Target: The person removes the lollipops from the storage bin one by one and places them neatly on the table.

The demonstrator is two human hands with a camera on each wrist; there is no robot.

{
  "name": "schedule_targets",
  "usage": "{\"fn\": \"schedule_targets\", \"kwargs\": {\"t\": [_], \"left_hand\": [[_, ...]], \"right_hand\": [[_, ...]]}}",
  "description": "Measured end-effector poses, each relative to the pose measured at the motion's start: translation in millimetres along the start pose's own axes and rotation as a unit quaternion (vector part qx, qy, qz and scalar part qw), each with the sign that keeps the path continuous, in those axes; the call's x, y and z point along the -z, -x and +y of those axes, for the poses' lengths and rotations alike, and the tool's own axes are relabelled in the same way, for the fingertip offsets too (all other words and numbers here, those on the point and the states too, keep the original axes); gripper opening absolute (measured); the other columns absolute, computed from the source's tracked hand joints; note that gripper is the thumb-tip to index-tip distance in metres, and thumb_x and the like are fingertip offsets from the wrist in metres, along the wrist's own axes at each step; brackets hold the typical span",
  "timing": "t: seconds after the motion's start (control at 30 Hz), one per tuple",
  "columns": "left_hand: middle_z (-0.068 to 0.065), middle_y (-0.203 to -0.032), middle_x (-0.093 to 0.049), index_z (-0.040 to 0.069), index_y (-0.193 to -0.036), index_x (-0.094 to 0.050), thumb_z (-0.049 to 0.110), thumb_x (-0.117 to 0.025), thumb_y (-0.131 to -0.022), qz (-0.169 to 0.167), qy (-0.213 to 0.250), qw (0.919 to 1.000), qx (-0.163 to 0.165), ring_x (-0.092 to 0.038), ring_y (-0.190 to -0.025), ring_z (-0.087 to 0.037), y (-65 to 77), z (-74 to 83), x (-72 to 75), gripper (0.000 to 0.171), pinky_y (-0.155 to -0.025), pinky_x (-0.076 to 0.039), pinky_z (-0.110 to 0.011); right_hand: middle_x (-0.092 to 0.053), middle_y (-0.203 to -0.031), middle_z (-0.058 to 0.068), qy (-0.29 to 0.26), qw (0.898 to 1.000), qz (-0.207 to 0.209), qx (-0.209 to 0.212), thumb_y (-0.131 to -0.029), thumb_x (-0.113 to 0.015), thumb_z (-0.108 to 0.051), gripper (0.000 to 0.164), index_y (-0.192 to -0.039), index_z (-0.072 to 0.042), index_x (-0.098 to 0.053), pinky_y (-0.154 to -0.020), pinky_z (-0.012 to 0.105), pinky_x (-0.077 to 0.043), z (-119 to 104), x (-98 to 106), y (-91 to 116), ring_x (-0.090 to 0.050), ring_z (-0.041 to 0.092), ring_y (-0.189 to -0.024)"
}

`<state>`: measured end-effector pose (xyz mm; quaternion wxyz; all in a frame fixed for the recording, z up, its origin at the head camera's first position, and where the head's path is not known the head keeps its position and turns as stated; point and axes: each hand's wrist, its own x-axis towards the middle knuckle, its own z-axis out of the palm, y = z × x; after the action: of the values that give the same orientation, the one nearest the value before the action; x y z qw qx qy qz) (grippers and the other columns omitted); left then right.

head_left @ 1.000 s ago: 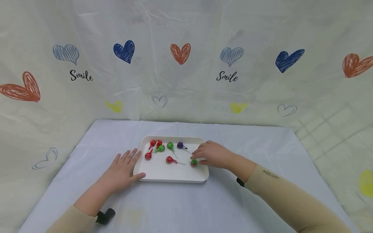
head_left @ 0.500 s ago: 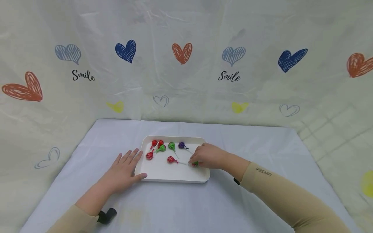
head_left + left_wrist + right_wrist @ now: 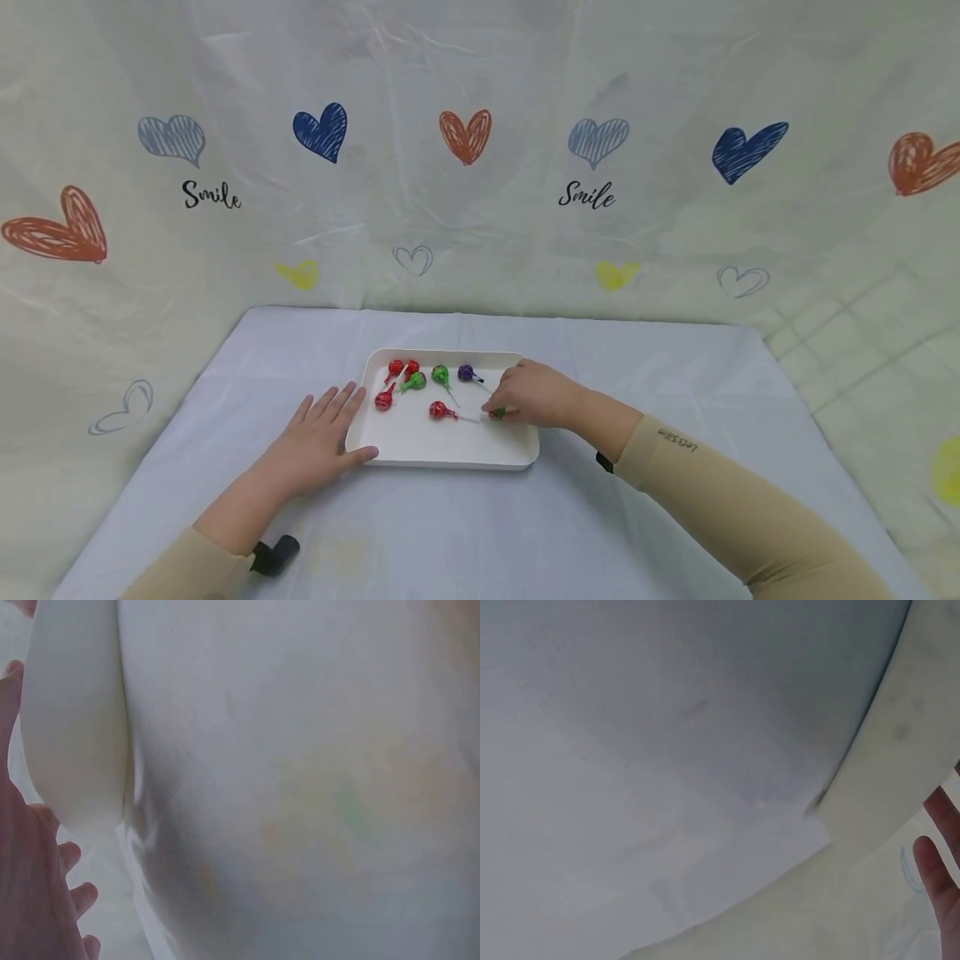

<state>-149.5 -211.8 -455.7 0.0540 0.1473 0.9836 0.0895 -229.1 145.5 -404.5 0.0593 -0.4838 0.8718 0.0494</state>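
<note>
A white tray (image 3: 442, 450) lies on the table with several wrapped lollipops in it. Over its right side, my right hand (image 3: 538, 396) pinches a green lollipop (image 3: 499, 412), mostly covered by the fingers. My left hand (image 3: 309, 442) rests at the tray's left edge, fingers straight and spread. Closest to the right hand in the tray are a purple lollipop (image 3: 466, 372) and a red lollipop (image 3: 438, 410) with its stick pointing right. In the left wrist view, the left hand (image 3: 34, 877) is beside the tray wall (image 3: 75, 712). Only fingertips (image 3: 934, 862) show in the right wrist view.
Another green lollipop (image 3: 440, 374) lies at the tray's back middle. A cluster of red lollipops (image 3: 384, 401) and a green one (image 3: 417, 381) lies at the back left. White cloth (image 3: 450, 533) covers the table; a curtain printed with hearts (image 3: 465, 137) hangs behind.
My right hand has closed its fingers on the green lollipop at the tray's right and shifted it slightly up. The left hand and the other lollipops stay where they were.
</note>
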Motion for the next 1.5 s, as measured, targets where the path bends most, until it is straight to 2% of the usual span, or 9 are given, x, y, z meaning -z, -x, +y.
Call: {"fn": "schedule_targets", "kwargs": {"t": [0.2, 0.4, 0.67, 0.83, 1.0, 1.2, 1.5], "left_hand": [[-0.013, -0.165, -0.016, 0.01, -0.159, -0.019, 0.073, -0.054, -0.086, -0.005, -0.006, 1.0, 0.005, -0.012, -0.15, -0.039, -0.5, 1.3, 2.0, 0.103, -0.118, -0.004, -0.062], [-0.015, -0.165, -0.015, 0.01, -0.159, -0.019, 0.074, -0.054, -0.085, -0.011, -0.006, 0.9999, 0.008, -0.012, -0.15, -0.04, -1.3, 1.9, 1.6, 0.104, -0.118, -0.003, -0.062], [-0.014, -0.165, -0.015, 0.012, -0.159, -0.019, 0.076, -0.054, -0.084, -0.005, -0.013, 0.9999, 0.007, -0.012, -0.15, -0.04, -4.5, 0.2, -1.6, 0.105, -0.118, -0.004, -0.063], [-0.014, -0.164, -0.016, 0.011, -0.159, -0.019, 0.074, -0.056, -0.084, -0.005, -0.014, 0.9998, 0.011, -0.012, -0.149, -0.041, -3.0, -0.3, -3.2, 0.105, -0.117, -0.005, -0.064], [-0.015, -0.164, -0.017, 0.011, -0.159, -0.02, 0.073, -0.057, -0.084, 0.001, -0.016, 0.9998, 0.01, -0.014, -0.149, -0.041, -1.1, -1.3, -3.7, 0.104, -0.117, -0.006, -0.064], [-0.015, -0.164, -0.017, 0.011, -0.159, -0.019, 0.073, -0.057, -0.084, 0.003, -0.015, 0.9999, 0.007, -0.014, -0.149, -0.041, -1.2, -1.9, -3.1, 0.104, -0.117, -0.005, -0.064], [-0.016, -0.164, -0.019, 0.01, -0.159, -0.022, 0.072, -0.058, -0.084, 0.003, -0.014, 0.9999, 0.008, -0.015, -0.148, -0.042, -1.1, 0.7, -0.6, 0.104, -0.117, -0.006, -0.065]], "right_hand": [[-0.073, -0.104, -0.016, -0.026, 0.999, 0.027, -0.015, -0.085, -0.079, -0.022, 0.034, -0.119, -0.025, -0.074, -0.088, 0.036, -0.048, 3, 12, 7, -0.063, 0.013, -0.101], [-0.071, -0.099, -0.018, -0.027, 0.998, 0.046, -0.023, -0.085, -0.079, -0.019, 0.033, -0.118, -0.024, -0.075, -0.088, 0.037, -0.048, 9, 23, 20, -0.063, 0.013, -0.101], [-0.072, -0.099, -0.019, -0.014, 0.996, 0.077, -0.043, -0.084, -0.08, -0.017, 0.032, -0.115, -0.023, -0.075, -0.087, 0.038, -0.05, 22, 32, 56, -0.065, 0.014, -0.097], [-0.072, -0.097, -0.02, -0.019, 0.995, 0.072, -0.064, -0.085, -0.079, -0.018, 0.032, -0.116, -0.022, -0.075, -0.086, 0.037, -0.052, 30, 31, 75, -0.066, 0.012, -0.095], [-0.072, -0.097, -0.021, -0.032, 0.994, 0.065, -0.076, -0.084, -0.08, -0.018, 0.033, -0.117, -0.022, -0.075, -0.084, 0.036, -0.054, 35, 29, 86, -0.067, 0.011, -0.095], [-0.072, -0.098, -0.019, -0.047, 0.993, 0.046, -0.098, -0.085, -0.079, -0.02, 0.034, -0.118, -0.022, -0.075, -0.084, 0.036, -0.054, 36, 22, 90, -0.067, 0.013, -0.095], [-0.073, -0.1, -0.011, -0.073, 0.989, -0.005, -0.126, -0.086, -0.078, -0.023, 0.028, -0.114, -0.018, -0.076, -0.081, 0.036, -0.055, 32, -2, 88, -0.068, 0.016, -0.094]]}}
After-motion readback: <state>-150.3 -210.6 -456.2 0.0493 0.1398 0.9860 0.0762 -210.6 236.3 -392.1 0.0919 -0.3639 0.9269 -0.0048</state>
